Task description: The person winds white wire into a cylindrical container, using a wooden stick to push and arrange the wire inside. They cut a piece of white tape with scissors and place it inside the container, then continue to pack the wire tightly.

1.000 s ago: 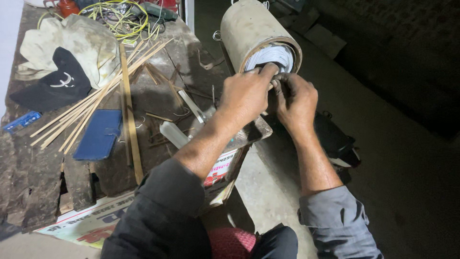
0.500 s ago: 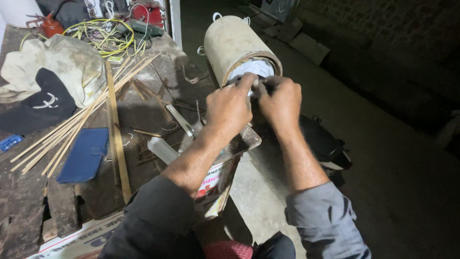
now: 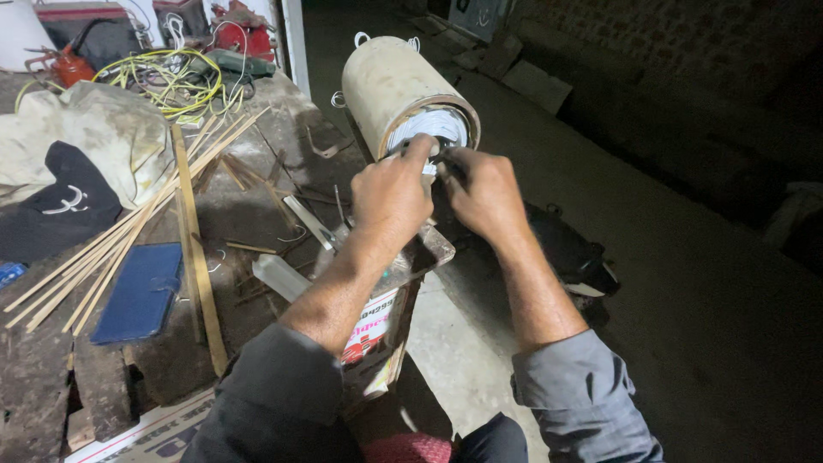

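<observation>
The pale cylindrical metal motor casing [image 3: 396, 86] lies on its side at the desk [image 3: 240, 214] edge, its open end with white lining facing the person. Both hands meet at that opening: the left hand [image 3: 393, 199] and right hand [image 3: 487, 194] have fingers curled, pinching something small at the rim, too hidden to identify. Forearms extend forward, sleeves pushed back. Thin bamboo sticks [image 3: 137, 219] lie well left.

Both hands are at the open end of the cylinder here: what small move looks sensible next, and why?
Probably a small push with the fingertips, seating the white lining deeper into the cylinder. Both the left hand and right hand pinch at the lower rim of its open end, where the white lining shows inside. What the fingers grip is hidden.
</observation>
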